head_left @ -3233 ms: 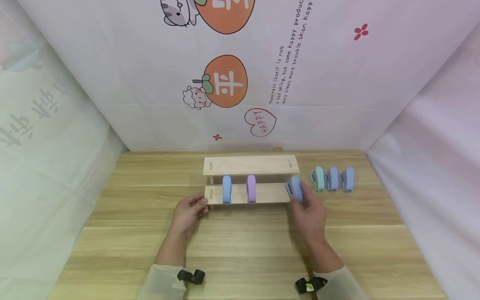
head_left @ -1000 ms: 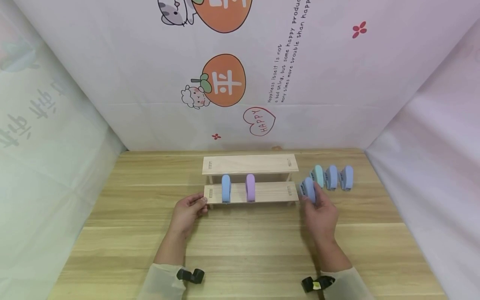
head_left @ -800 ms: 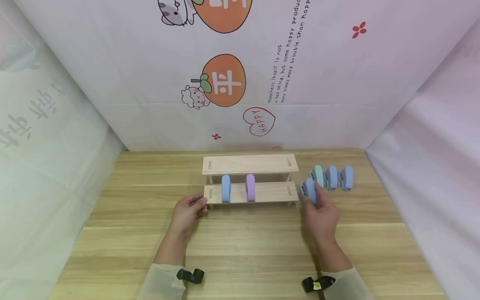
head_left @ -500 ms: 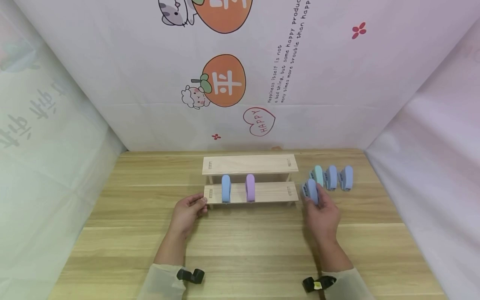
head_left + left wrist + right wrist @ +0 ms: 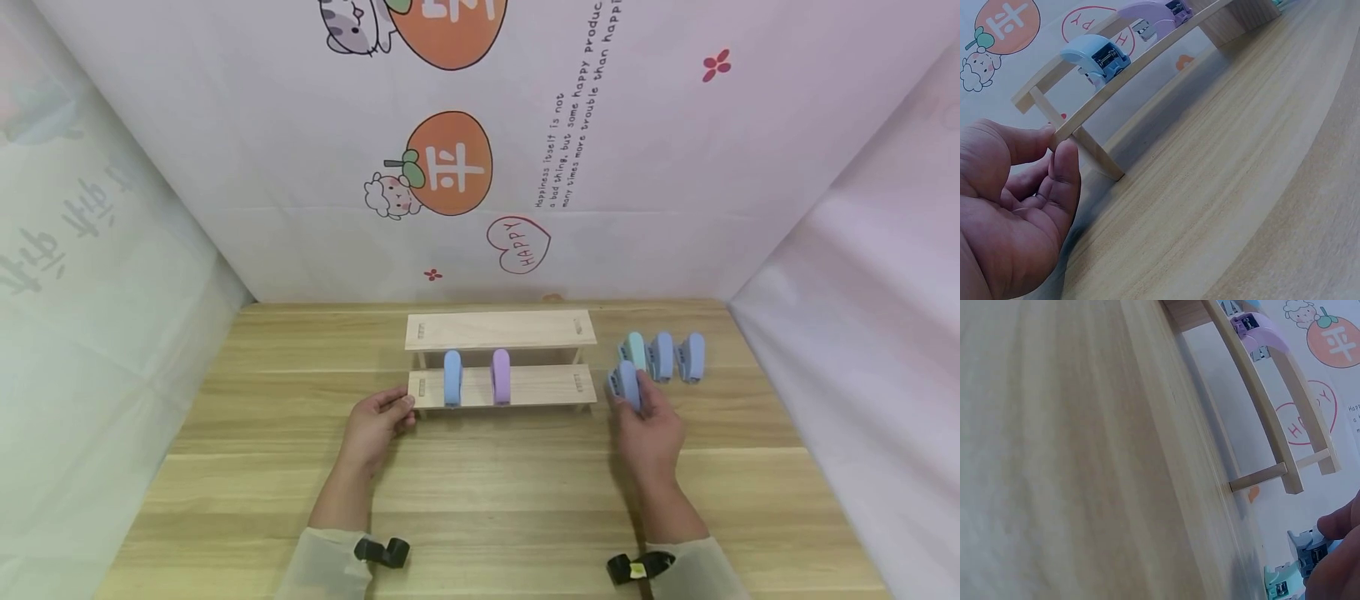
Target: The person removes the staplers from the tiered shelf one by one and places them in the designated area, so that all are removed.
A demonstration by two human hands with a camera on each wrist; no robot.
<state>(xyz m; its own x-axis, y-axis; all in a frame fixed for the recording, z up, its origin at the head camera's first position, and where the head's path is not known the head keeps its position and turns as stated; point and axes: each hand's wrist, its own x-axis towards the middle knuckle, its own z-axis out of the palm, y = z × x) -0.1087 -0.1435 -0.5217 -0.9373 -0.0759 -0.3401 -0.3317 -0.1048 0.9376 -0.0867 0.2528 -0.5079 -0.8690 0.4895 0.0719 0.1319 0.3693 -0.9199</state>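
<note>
In the head view a two-step wooden rack (image 5: 536, 384) stands on the table. My left hand (image 5: 377, 423) pinches the front left corner of its lower board, thumb on top, as the left wrist view also shows. On that board sit a light blue stapler (image 5: 453, 378) and a purple stapler (image 5: 501, 377). Right of the rack, my right hand (image 5: 651, 432) holds a blue stapler (image 5: 627, 384) between thumb and fingers, raised off the table. Behind it, a mint green stapler (image 5: 636, 348) is partly hidden, beside two more blue staplers (image 5: 662, 357).
The upper board (image 5: 498, 330) of the rack lies behind and above the lower one. A white printed cloth (image 5: 637, 250) hangs at the table's back edge, with white cloth on both sides. The wooden table (image 5: 495, 500) stretches in front of the rack.
From over the lower board's right end, my right hand has carried the blue stapler rightward off the rack, then drifted slightly right and nearer. My left hand keeps its place on the corner.
</note>
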